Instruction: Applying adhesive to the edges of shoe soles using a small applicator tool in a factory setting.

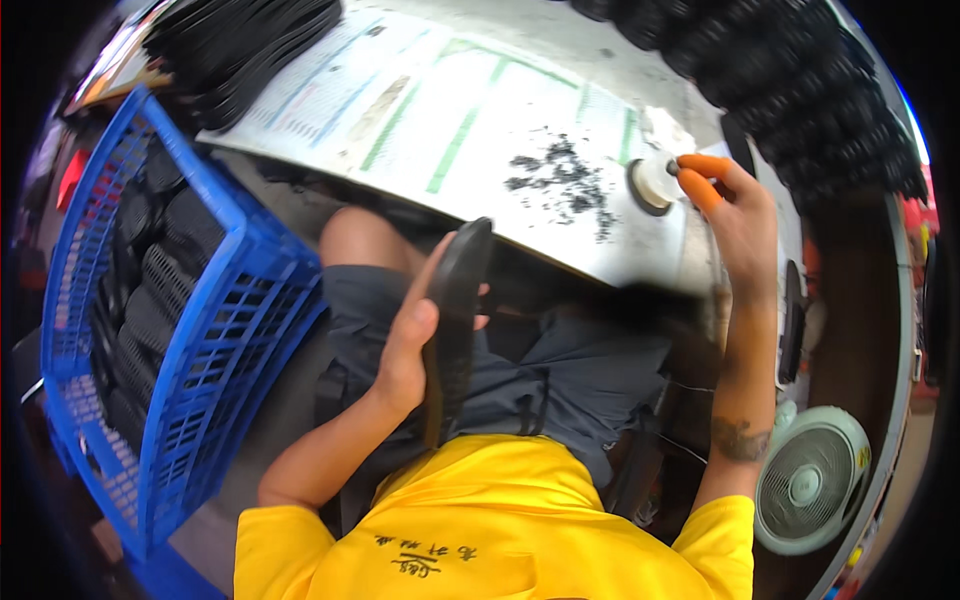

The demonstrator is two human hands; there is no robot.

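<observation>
My left hand (402,352) is wrapped round a black shoe sole (460,310), held on edge above my lap with its tip toward the table. Over the table's right part, my right hand (742,215) wears orange finger covers on the thumb and forefinger. Those two fingertips pinch a small dark piece (673,168), too small to name. Right beside them stands a round whitish container (655,184) with a dark base. Many black scraps (562,178) are scattered on the white table (400,130), left of the container.
At my left a blue plastic crate (240,245) holds black soles (160,310). Long black pieces (240,55) are stacked on the table's far left. Heaps of black soles (770,85) fill the far right. A pale fan (808,482) stands near my right elbow. Crumpled white paper (665,130) lies behind the container.
</observation>
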